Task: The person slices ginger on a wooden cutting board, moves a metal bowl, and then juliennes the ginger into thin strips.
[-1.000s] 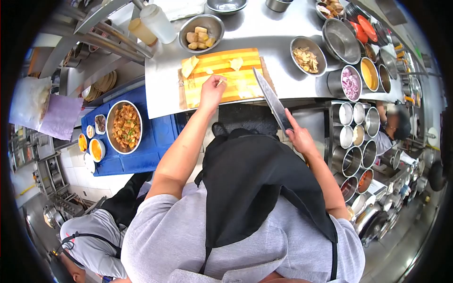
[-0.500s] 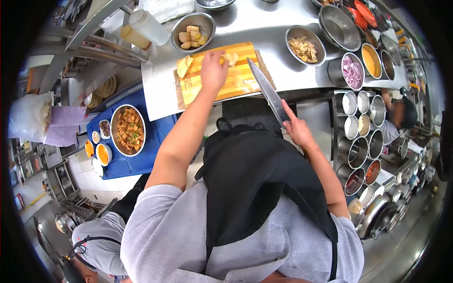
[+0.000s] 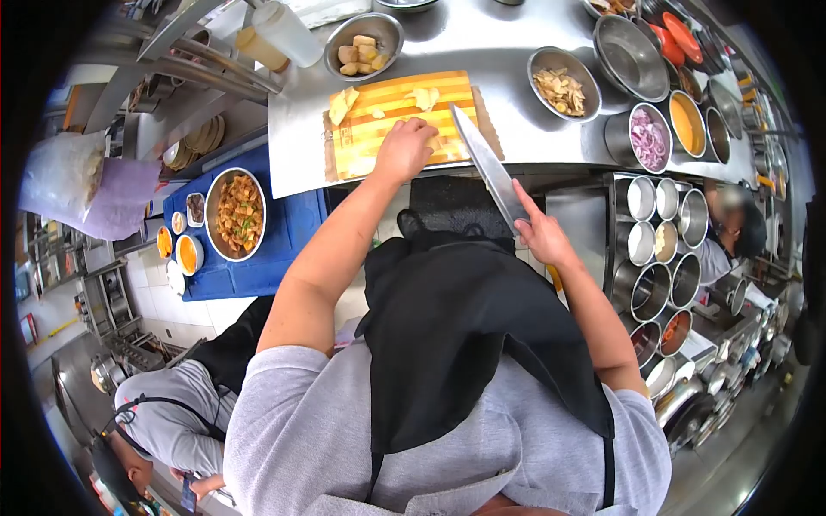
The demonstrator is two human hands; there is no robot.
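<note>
My right hand (image 3: 540, 234) is closed around the handle of a large kitchen knife (image 3: 487, 163), its blade pointing up and left along the right end of the wooden cutting board (image 3: 370, 161). Low over the board's near half is my left hand (image 3: 404, 150), fingers curled together; whatever they pinch is hidden. Just to the right of those fingers lie thin pale slices (image 3: 437, 148). Farther back on the board are a ginger piece (image 3: 424, 98) and a cut ginger chunk (image 3: 343, 105), with a small bit between them.
Behind the board stands a bowl of peeled ginger chunks (image 3: 363, 57); to the right, a bowl of ginger slices (image 3: 561, 90). Pots of chopped onion (image 3: 650, 142) and orange sauce (image 3: 686, 122) stand farther right. A stew bowl (image 3: 237, 215) is at left. One co-worker (image 3: 172, 413) is lower left.
My left hand has moved toward me, away from the ginger piece, which now lies uncovered at the back of the board. The right hand and knife have barely moved.
</note>
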